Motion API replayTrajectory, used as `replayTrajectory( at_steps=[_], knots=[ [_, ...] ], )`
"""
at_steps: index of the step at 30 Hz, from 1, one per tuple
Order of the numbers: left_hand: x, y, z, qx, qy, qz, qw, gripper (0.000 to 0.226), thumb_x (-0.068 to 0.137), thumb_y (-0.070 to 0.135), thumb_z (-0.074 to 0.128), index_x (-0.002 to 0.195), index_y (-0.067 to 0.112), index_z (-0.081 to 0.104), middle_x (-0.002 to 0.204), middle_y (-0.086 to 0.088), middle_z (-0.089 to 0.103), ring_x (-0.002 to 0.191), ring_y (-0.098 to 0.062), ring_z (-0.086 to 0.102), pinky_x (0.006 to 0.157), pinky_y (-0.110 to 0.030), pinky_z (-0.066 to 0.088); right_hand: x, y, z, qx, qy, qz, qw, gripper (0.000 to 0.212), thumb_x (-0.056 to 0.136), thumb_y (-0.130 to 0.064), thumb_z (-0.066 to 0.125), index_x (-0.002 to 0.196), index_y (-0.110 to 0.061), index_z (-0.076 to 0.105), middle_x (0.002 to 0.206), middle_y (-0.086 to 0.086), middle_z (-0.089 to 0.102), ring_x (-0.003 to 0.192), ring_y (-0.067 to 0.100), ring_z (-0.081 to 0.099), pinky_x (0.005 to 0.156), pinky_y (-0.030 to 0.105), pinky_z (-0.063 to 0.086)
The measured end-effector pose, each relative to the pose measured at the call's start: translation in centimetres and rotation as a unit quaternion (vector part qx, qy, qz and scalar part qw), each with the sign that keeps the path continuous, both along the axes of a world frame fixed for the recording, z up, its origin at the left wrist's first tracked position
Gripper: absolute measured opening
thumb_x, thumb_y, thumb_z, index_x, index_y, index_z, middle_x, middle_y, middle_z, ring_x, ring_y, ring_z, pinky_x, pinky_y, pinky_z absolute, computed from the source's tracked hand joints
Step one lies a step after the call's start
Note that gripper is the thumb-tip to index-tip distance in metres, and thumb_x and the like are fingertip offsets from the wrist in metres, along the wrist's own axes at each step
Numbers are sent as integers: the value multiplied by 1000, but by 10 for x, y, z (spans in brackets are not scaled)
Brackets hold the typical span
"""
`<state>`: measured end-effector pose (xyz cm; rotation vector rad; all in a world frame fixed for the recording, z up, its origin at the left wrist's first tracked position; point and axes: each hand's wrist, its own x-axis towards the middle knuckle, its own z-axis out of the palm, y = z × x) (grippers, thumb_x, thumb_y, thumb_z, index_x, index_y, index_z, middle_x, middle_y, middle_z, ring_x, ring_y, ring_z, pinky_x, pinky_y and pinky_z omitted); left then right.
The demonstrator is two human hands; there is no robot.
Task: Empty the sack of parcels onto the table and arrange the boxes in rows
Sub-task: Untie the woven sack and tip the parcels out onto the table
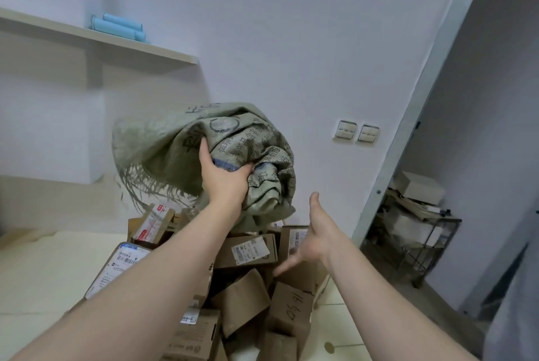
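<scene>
Head view, frame centre: left hand (226, 178) fingers clamped on bunched sack (204, 150) above dumped boxes (248, 287), right hand (312, 236) fingers apart; likely next, discard sack, start rows.

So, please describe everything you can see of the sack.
The sack is grey-green woven cloth with dark printed characters and a frayed edge hanging at its left. It is crumpled into a bundle and held in the air above the boxes. The left hand grips its middle.
</scene>
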<state>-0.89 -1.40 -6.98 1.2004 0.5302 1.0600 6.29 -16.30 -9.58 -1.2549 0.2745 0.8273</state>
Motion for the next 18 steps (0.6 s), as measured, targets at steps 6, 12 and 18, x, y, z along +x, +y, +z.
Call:
replayTrajectory(
  at_steps=[6,12,18],
  knots=[
    [-3,-9,-24,60,26,-72,995,100,74,10,83,151,36,24,139,5,47,123,-13,47,104,-31,37,3,13,14,229,-64,74,968,108,71,-92,27,134,-8,55,130,26,58,120,48,52,97,73,33],
    [-7,-10,-51,192,152,-103,964,86,73,23,80,143,38,32,131,3,57,115,-20,59,98,-38,49,15,39,-1,117,-140,11,983,65,70,-41,83,124,-10,64,112,20,72,98,39,71,75,57,57],
    [-20,-7,-49,164,309,-110,930,99,66,56,81,138,24,20,140,-9,22,131,-30,31,107,-41,35,22,34,-7,-9,-332,-164,929,67,75,-2,78,133,-22,50,121,9,65,104,32,66,89,53,56]
  ],
)
